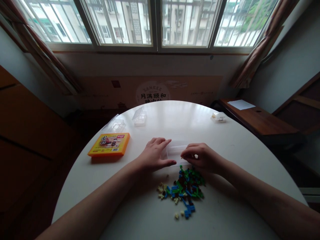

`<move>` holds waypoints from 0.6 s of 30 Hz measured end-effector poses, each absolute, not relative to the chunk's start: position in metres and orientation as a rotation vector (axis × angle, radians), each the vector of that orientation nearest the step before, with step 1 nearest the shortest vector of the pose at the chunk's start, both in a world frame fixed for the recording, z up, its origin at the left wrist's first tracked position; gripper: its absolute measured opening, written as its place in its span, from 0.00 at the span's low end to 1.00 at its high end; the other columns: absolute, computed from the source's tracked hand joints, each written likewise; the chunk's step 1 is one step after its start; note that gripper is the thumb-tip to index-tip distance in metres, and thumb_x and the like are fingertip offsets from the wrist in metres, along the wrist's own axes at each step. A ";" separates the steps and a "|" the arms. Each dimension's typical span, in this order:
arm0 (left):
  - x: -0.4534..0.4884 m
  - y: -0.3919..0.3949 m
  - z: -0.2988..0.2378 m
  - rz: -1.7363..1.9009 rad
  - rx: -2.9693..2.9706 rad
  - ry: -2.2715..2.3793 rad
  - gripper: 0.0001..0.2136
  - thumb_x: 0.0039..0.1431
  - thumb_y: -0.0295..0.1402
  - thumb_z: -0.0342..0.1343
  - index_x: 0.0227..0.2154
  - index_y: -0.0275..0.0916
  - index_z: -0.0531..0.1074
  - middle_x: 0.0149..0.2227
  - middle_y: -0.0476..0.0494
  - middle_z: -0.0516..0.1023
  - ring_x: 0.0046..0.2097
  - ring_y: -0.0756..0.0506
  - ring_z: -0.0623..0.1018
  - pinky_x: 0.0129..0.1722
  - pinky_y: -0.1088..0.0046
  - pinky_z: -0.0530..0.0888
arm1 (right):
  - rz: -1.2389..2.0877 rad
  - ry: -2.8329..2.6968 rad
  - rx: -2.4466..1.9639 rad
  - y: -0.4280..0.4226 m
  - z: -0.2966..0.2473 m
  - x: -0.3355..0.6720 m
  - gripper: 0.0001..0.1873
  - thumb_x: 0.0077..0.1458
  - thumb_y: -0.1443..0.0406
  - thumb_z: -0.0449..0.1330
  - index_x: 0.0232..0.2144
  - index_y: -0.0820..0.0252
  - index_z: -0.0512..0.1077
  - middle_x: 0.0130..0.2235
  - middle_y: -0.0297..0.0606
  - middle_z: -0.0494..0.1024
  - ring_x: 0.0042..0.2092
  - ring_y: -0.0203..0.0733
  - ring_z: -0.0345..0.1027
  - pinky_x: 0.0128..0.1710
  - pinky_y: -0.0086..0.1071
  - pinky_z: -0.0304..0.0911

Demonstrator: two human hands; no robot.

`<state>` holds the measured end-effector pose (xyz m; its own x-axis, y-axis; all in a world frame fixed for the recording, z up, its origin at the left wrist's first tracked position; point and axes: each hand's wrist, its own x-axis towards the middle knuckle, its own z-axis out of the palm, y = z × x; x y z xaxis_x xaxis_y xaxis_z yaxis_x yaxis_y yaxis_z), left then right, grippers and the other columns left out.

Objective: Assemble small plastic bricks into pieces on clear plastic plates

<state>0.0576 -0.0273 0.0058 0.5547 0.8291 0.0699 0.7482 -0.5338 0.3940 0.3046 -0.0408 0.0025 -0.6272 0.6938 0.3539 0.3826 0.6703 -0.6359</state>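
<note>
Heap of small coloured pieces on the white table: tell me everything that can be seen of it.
The heap is a loose, jumbled spread of small pieces that look like plastic: green, blue, cream and some very dark. Green and dark ones crowd its far and right parts, cream ones cluster at its left edge, and a few blue and cream ones trail toward the wearer. It lies on the white table, just nearer than the clear box. Individual shapes are mostly too small to make out.

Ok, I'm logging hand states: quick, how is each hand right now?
Left hand: open, at the clear box.
Right hand: curled in; whether closed on something cannot be told.
</note>
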 end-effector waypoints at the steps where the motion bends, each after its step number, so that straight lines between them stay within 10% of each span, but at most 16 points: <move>1: 0.058 -0.028 0.007 0.326 2.479 1.293 0.42 0.49 0.59 0.59 0.62 0.39 0.60 0.60 0.33 0.65 0.61 0.33 0.62 0.61 0.51 0.60 | 0.675 -2.293 -0.833 -0.041 0.002 0.304 0.09 0.54 0.73 0.59 0.35 0.59 0.78 0.32 0.36 0.78 0.31 0.34 0.70 0.32 0.27 0.65; 18: 0.059 -0.026 -0.001 0.206 2.483 1.311 0.47 0.45 0.64 0.55 0.63 0.40 0.59 0.69 0.29 0.47 0.69 0.31 0.47 0.65 0.45 0.47 | 0.056 -2.660 -1.041 -0.035 0.023 0.278 0.07 0.53 0.69 0.61 0.28 0.55 0.79 0.29 0.33 0.79 0.28 0.36 0.68 0.27 0.30 0.52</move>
